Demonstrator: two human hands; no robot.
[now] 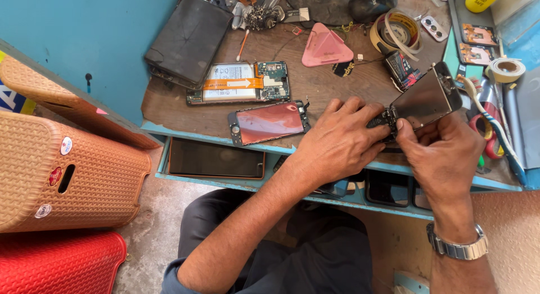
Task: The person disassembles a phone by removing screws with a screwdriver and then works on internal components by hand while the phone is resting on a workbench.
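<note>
Both of my hands meet over the front edge of a worn wooden bench (315, 83). My right hand (444, 153) grips a detached phone screen panel (424, 100), tilted with its metal back toward me. My left hand (340, 139) pinches the small dark part at the panel's lower end, fingertips touching my right thumb. Just left of my left hand, another screen panel (270, 122) lies flat with a reddish reflection. Behind it lies an opened phone (242, 83) showing its battery and circuit board.
A dark tablet (188, 41) leans at the back left. A pink triangular pick (326, 46), tape rolls (394, 29), a toothbrush (495, 128) and scissors sit at the back and right. More phones lie on the lower shelf (216, 159). Woven plastic stools (67, 170) stand at left.
</note>
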